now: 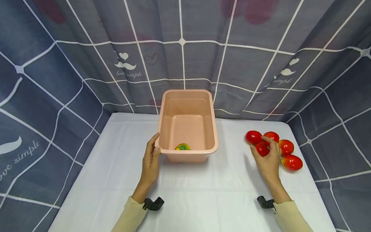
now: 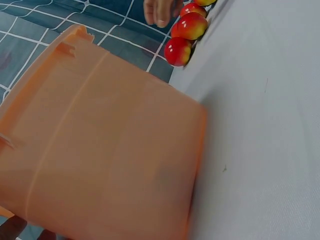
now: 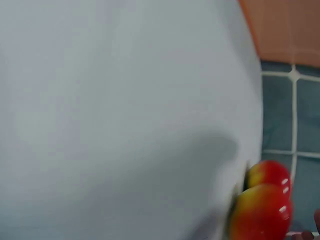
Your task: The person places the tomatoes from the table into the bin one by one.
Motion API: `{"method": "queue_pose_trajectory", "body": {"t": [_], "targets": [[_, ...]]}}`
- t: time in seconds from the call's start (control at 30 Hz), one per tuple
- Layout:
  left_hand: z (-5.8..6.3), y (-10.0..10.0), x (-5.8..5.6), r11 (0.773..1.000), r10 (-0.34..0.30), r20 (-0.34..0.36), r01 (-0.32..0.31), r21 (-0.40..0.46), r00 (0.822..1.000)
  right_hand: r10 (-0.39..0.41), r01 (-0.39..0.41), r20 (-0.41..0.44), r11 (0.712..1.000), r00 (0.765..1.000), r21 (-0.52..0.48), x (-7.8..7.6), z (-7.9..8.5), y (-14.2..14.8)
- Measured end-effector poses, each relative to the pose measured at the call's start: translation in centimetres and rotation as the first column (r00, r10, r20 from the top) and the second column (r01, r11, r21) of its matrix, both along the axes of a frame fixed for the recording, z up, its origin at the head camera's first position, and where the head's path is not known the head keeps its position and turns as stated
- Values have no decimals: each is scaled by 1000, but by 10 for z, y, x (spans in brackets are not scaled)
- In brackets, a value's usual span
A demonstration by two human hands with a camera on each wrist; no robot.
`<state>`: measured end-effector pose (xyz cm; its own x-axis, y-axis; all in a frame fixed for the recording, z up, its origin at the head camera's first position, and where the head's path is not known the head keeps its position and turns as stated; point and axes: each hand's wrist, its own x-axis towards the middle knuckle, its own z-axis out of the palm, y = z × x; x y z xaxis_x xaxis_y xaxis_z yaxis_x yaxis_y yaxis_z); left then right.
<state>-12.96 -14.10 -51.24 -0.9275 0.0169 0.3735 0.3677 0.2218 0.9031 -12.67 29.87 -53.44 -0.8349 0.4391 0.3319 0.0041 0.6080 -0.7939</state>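
Observation:
The left hand holds the near left corner of a pink plastic bin, thumb at the front and fingers along the side. Its dark fingertips show at the bin's edge in the left wrist view. One yellow, green and red fruit lies inside, partly hidden by the front rim. The right hand hovers over a cluster of glossy red fruits with yellowish ends, thumb and fingers spread around one fruit. A gap shows between hand and fruits in the left wrist view.
Beside the right hand lie other fruits, including one at the near right. A white cloth covers the table. Grey-blue checked curtains enclose its back and sides. Each wrist wears a black camera mount.

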Motion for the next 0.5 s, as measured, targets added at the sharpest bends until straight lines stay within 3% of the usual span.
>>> {"method": "queue_pose_trajectory", "body": {"t": [0.2, 0.5], "targets": [[0, -1, 0, 1000, -3, 7, 3, 0, 1000, -54, 57, 66, 998, 996, -36, 5, -14, 10], [1, -1, 2, 1000, 0, 41, 1, -10, 999, -49, 61, 108, 993, 993, -105, 1, -27, 17]]}}
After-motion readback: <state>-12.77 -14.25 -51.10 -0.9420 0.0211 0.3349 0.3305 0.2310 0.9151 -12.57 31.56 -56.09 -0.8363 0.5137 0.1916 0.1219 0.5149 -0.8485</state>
